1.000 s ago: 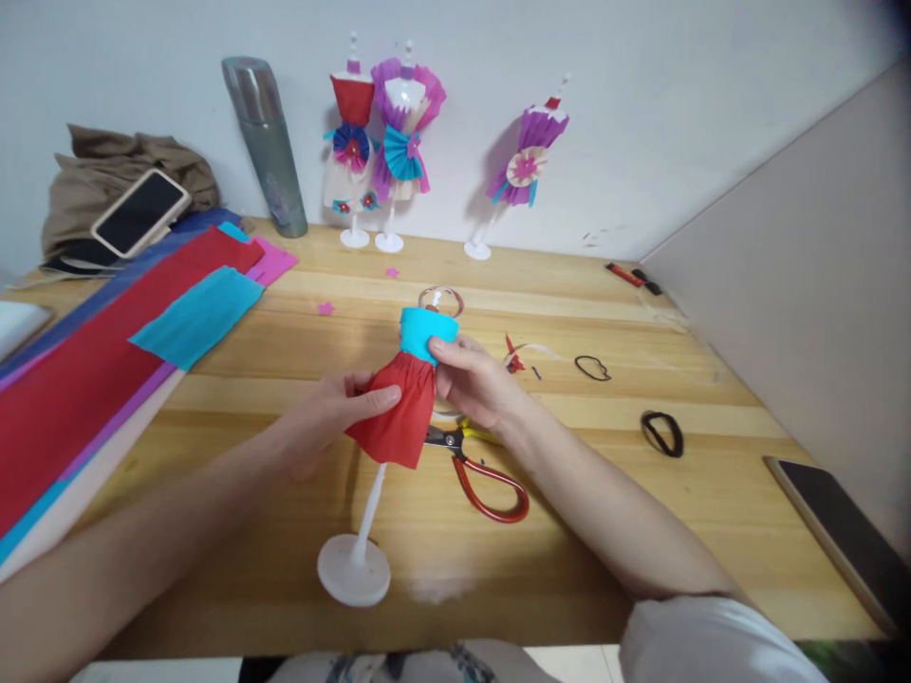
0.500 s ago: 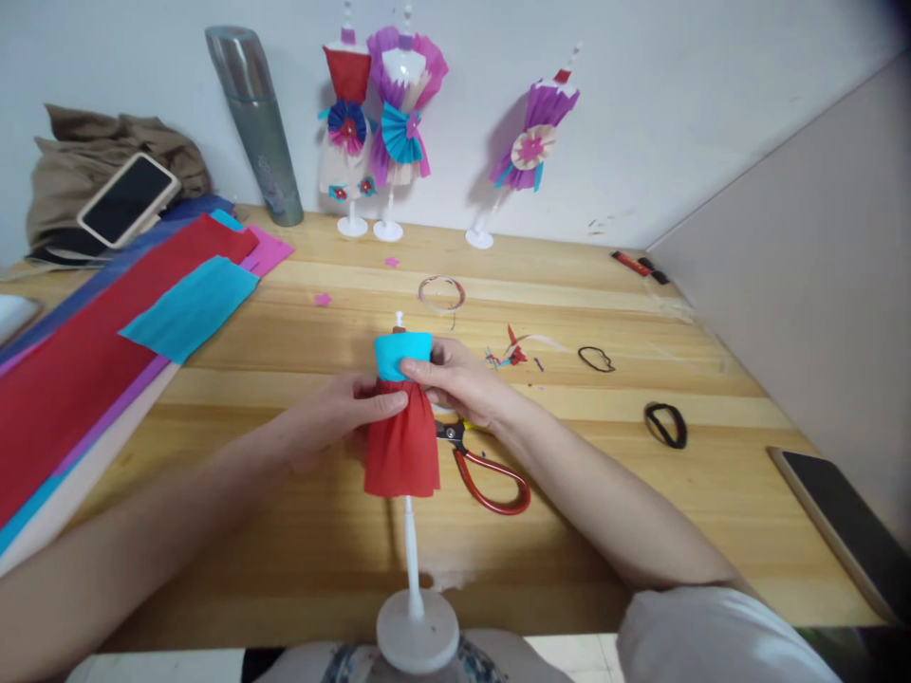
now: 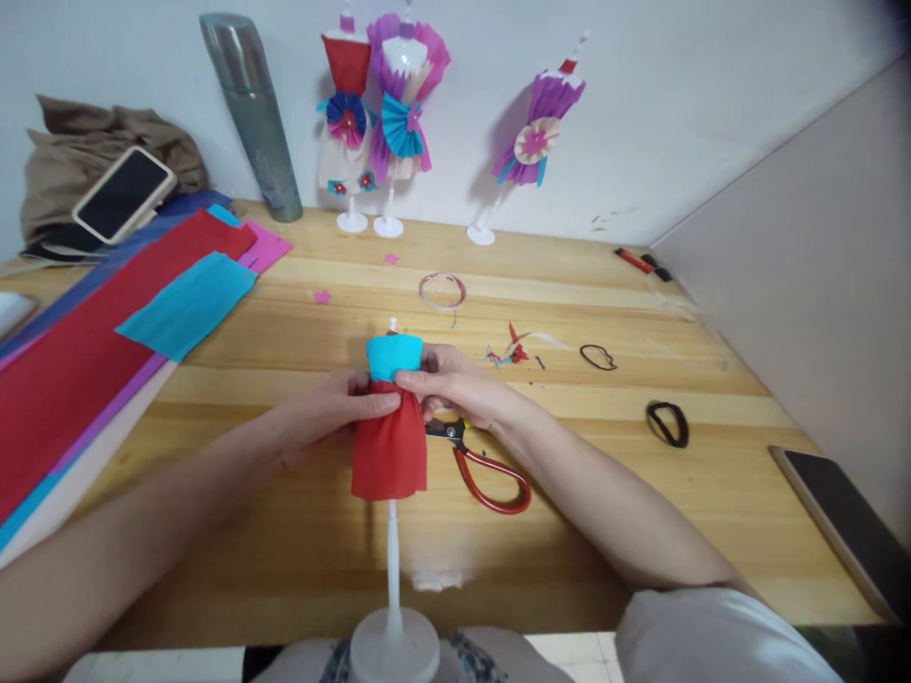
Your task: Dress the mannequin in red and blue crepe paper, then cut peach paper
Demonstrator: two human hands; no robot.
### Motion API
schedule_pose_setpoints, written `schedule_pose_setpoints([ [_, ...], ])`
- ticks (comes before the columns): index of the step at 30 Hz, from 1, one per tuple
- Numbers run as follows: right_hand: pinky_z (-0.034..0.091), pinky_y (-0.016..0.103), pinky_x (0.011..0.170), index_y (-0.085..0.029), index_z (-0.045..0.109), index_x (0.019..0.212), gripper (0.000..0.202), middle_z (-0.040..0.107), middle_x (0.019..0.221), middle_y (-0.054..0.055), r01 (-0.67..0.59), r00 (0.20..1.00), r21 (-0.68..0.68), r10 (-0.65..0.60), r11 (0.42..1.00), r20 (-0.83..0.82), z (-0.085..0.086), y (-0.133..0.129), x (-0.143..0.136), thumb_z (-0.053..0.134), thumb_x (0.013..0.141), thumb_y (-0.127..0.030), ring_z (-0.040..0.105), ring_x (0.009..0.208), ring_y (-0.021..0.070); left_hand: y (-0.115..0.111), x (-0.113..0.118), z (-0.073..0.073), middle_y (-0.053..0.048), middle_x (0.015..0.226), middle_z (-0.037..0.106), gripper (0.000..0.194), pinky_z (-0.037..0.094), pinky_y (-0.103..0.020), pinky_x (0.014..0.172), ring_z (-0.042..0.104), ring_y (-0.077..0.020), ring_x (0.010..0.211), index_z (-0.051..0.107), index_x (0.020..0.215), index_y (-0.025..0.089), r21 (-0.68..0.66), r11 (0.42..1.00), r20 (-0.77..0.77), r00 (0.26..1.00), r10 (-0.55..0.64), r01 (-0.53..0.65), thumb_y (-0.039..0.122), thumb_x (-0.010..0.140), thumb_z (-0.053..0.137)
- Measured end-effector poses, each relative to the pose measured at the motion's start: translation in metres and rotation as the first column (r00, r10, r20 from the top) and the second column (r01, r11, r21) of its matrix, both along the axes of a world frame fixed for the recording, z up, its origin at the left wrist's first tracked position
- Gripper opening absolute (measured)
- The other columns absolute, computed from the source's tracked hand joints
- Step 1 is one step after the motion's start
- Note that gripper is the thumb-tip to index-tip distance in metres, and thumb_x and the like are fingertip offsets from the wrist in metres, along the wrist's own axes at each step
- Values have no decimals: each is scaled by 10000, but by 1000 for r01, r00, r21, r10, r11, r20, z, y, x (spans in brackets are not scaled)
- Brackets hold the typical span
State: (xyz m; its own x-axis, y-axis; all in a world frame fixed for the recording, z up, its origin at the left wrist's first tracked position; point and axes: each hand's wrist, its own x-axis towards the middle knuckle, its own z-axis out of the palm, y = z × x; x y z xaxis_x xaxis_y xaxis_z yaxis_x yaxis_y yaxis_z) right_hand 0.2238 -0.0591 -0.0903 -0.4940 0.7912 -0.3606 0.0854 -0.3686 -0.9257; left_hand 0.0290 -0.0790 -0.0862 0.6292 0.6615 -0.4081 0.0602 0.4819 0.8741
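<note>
I hold a small white mannequin stand [image 3: 393, 579] upright over the table's front edge, its round base near my lap. It wears a cyan paper top [image 3: 395, 356] and a red crepe paper skirt [image 3: 389, 446]. My left hand [image 3: 334, 408] pinches the waist from the left, thumb across the gathered red paper. My right hand [image 3: 455, 384] grips the waist from the right, fingers meeting the left thumb.
Red-handled scissors [image 3: 488, 470] lie just right of the skirt. Long crepe sheets [image 3: 106, 351] cover the left. Three dressed mannequins [image 3: 399, 123] and a steel flask [image 3: 252, 119] stand at the wall. A tape ring [image 3: 441, 289], paper scraps, black hair ties [image 3: 665, 422] and a phone [image 3: 846, 526] lie to the right.
The mannequin swung from tilted to upright, its base moving toward my lap. Both hands shifted slightly left and closed on the waist.
</note>
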Motion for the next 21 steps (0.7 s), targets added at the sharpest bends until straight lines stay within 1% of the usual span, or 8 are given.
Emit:
schedule_pose_setpoints([
  [5, 510, 171, 453, -195, 665, 959, 422, 689, 799, 10, -27, 990, -81, 15, 996, -143, 0, -2, -1, 852, 633, -387, 614, 586, 96, 0, -1, -1, -116, 1023, 758, 421, 515, -375, 849, 689, -300, 995, 752, 997, 178, 18, 998, -42, 998, 54, -53, 516, 747, 765],
  [7, 479, 159, 421, -187, 655, 968, 433, 674, 770, -4, -4, 985, -110, -15, 994, -171, 1, -2, -2, 862, 620, -341, 581, 541, 78, -1, -2, 2, -114, 1032, 755, 448, 519, -364, 832, 689, -294, 992, 740, 1039, 183, -12, 998, -17, 998, 66, -66, 528, 754, 755],
  [10, 433, 154, 389, -172, 652, 935, 404, 657, 732, -13, 52, 978, -128, -77, 990, -194, 1, 1, 0, 859, 611, -298, 538, 488, 59, 0, -4, 4, -100, 975, 762, 485, 519, -346, 763, 701, -265, 908, 728, 1051, 184, -71, 990, -15, 993, 119, -120, 601, 817, 649],
  [13, 472, 176, 453, -171, 651, 865, 343, 675, 739, -3, 90, 958, -147, -126, 985, -256, 3, 5, 5, 844, 605, -283, 578, 530, 79, 1, -5, 3, -87, 802, 752, 559, 514, -348, 676, 700, -241, 740, 735, 923, 175, -105, 974, -78, 978, 191, -199, 696, 815, 563],
  [15, 496, 194, 506, -175, 639, 799, 298, 666, 691, -13, 128, 936, -157, -172, 979, -307, 4, 9, 9, 829, 588, -265, 589, 549, 92, 1, -6, 3, -92, 746, 740, 600, 521, -353, 647, 692, -243, 692, 733, 851, 176, -127, 971, -88, 977, 192, -202, 749, 761, 578],
  [18, 528, 231, 575, -189, 628, 768, 263, 656, 651, -24, 163, 906, -151, -208, 975, -368, 6, 15, 15, 791, 571, -255, 608, 584, 121, -5, -4, 8, -87, 776, 746, 537, 533, -335, 657, 689, -228, 698, 737, 845, 184, -109, 974, -64, 980, 191, -197, 702, 714, 681],
  [20, 539, 240, 613, -198, 633, 785, 269, 668, 674, -25, 163, 893, -126, -201, 978, -403, 6, 18, 17, 775, 564, -254, 619, 612, 129, -10, -2, 11, -89, 838, 759, 492, 537, -327, 678, 698, -224, 735, 744, 898, 193, -83, 970, -50, 974, 223, -226, 648, 713, 724],
  [21, 539, 237, 624, -201, 635, 792, 274, 676, 695, -26, 159, 887, -111, -191, 981, -420, 6, 19, 17, 773, 561, -252, 620, 619, 125, -13, -1, 12, -97, 867, 765, 504, 539, -329, 691, 704, -226, 753, 743, 939, 196, -90, 968, -40, 972, 231, -234, 647, 715, 724],
])
